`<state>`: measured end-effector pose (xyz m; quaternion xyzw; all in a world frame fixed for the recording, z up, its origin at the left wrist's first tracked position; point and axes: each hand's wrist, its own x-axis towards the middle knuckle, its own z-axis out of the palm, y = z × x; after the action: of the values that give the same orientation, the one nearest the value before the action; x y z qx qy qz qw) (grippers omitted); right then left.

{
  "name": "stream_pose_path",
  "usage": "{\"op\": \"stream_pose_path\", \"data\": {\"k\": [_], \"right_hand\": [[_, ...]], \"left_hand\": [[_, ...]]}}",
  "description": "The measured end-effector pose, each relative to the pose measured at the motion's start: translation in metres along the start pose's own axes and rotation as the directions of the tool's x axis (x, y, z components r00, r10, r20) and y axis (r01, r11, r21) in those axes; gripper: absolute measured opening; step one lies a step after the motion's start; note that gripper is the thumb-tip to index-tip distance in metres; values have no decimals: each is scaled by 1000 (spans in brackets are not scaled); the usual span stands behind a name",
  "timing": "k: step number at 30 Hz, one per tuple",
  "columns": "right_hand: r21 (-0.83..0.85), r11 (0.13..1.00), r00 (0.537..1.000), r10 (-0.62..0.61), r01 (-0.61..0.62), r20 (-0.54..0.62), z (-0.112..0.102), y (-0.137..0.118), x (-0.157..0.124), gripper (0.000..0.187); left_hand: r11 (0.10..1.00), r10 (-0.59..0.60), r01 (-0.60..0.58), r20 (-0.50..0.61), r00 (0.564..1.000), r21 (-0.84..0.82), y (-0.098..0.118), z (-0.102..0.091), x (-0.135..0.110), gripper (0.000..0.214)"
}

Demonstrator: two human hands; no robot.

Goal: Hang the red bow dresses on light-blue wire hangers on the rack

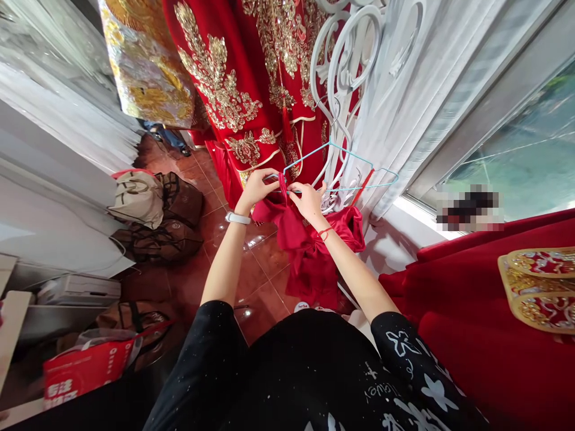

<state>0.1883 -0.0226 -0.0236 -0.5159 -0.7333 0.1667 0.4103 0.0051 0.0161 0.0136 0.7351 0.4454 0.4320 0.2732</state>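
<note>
Left hand (257,188) and right hand (308,201) grip red cloth (312,257) (blue hanger (345,157) beside).

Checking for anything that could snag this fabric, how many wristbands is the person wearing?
2: a white band on the left wrist and a thin red band on the right wrist.

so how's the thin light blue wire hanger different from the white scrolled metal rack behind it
The light blue wire hanger is thin and plain; the white scrolled metal rack is thicker and curly. The hanger sits nearly level, the rack stands upright. Both are slender, and the hanger's hook hangs on the rack.
</note>
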Motion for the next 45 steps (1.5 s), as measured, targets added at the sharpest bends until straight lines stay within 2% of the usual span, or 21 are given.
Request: {"op": "stream_pose_path", "data": {"k": [2,4,5,7,8,9,12,13,15,19,23,26,28,30,33,35,36,38,41,43,45], "right_hand": [[62,994,991,-83,90,-105,-13,12,-13,24],[79,990,942,-88,120,-325,-33,37,-33,27],[67,996,885,-25,63,-466,-45,55,-44,28],[95,973,670,213,-208,-711,-72,97,-65,32],[143,918,553,341,-370,-760,-84,119,-74,35],[170,842,507,456,-512,-731,-95,140,-81,37],[110,662,607,731,-742,-311,-113,186,-97,33],[84,636,614,765,-767,-191,-115,194,-101,26],[80,615,606,788,-785,-107,-118,203,-107,19],[176,620,614,784,-764,-97,-140,205,-113,33],[365,614,648,761,-700,-36,-182,204,-104,25],[642,633,735,659,-432,-156,-202,198,-93,24],[719,662,767,568,-212,-298,-207,190,-86,26],[674,732,760,492,-97,-425,-207,181,-79,31],[566,824,687,417,-10,-595,-209,171,-62,45],[509,859,660,359,42,-660,-213,164,-46,55],[483,874,668,325,58,-670,-216,160,-38,57],[432,900,740,254,55,-623,-223,150,-20,56],[359,933,890,174,-13,-422,-230,133,3,52],[306,951,942,139,-42,-304,-230,124,13,52],[252,967,959,102,-34,-263,-228,118,20,46]], "left_hand": [[1000,-12,12,-12,1000,-9,-3,4,-7,27],[1000,-14,14,-15,1000,4,-4,7,-14,39],[1000,-9,9,-11,1000,22,-4,9,-16,42],[997,5,-4,-10,1000,72,-3,13,-17,41],[995,10,-8,-19,1000,95,-3,16,-16,40],[994,10,-7,-28,1000,113,-3,19,-15,38],[991,8,-1,-52,999,136,-6,26,-11,33],[991,11,-4,-58,998,135,-7,27,-10,31],[991,24,-15,-65,998,131,-9,27,-9,28],[993,44,-38,-54,998,116,-12,25,-10,28],[985,67,-53,-81,994,162,-14,24,-10,27],[977,81,-59,-104,991,204,-15,25,-11,26],[974,80,-57,-96,992,217,-16,26,-12,24],[973,76,-53,-96,992,225,-16,25,-12,22],[975,64,-38,-111,992,220,-17,23,-11,21],[976,54,-29,-110,992,217,-17,22,-10,22],[976,51,-26,-107,993,217,-17,22,-10,22],[977,43,-21,-98,994,213,-17,23,-9,22],[985,30,-16,-75,997,174,-19,28,-7,19],[989,26,-17,-66,997,145,-20,32,-7,18],[991,27,-16,-75,997,135,-21,35,-7,17]]}}
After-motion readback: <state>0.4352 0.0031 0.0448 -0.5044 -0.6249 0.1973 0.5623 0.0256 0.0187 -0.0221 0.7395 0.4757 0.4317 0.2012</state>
